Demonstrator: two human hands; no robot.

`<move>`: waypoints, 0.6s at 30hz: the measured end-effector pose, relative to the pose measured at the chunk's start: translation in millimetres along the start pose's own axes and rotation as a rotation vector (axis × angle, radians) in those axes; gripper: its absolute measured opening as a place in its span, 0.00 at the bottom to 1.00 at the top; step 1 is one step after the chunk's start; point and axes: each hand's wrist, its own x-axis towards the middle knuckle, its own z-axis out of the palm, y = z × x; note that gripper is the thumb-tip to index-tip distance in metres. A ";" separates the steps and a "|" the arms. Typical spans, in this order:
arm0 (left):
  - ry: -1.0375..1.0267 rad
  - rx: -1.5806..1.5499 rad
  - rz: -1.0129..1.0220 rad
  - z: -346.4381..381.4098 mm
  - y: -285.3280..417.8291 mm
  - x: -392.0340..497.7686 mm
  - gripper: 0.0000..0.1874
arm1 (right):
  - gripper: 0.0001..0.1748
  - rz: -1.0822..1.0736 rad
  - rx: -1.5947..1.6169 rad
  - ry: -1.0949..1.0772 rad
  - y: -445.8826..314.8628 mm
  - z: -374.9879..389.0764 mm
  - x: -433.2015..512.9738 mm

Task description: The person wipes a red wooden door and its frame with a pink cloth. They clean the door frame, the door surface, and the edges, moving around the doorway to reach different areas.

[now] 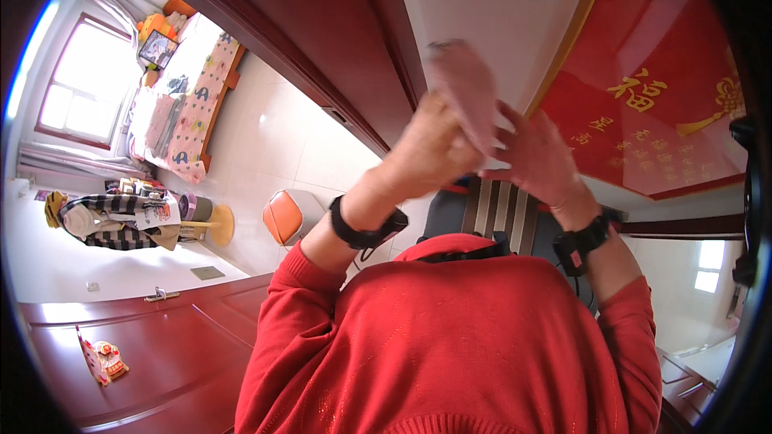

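My left hand is raised in front of a dark red wooden door frame, closed on a pink cloth. The cloth stands up above the fist and is blurred, so its folds are hard to make out. Just to the right is my right hand, its fingers spread towards the cloth's edge with nothing seen in its grasp. Whether those fingertips touch the cloth I cannot tell. Both wrists wear black straps with small devices.
The red door frame runs close by my left hand. A large red decorated panel hangs at right. Beyond the doorway are an orange-topped stool, a bed and a coat stand. An open red door is lower left.
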 end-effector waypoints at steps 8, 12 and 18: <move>0.013 0.110 0.108 -53.4 5.1 -10.5 0.14 | 0.28 -0.266 -0.871 0.396 28.2 -18.7 26.2; 0.684 0.620 -0.194 -153.3 -22.3 -29.4 0.24 | 0.27 -0.452 -0.154 0.472 22.5 -13.7 29.4; 0.830 0.298 -0.360 -200.0 -66.1 0.0 0.48 | 0.20 -0.881 -1.960 0.797 4.0 48.6 82.8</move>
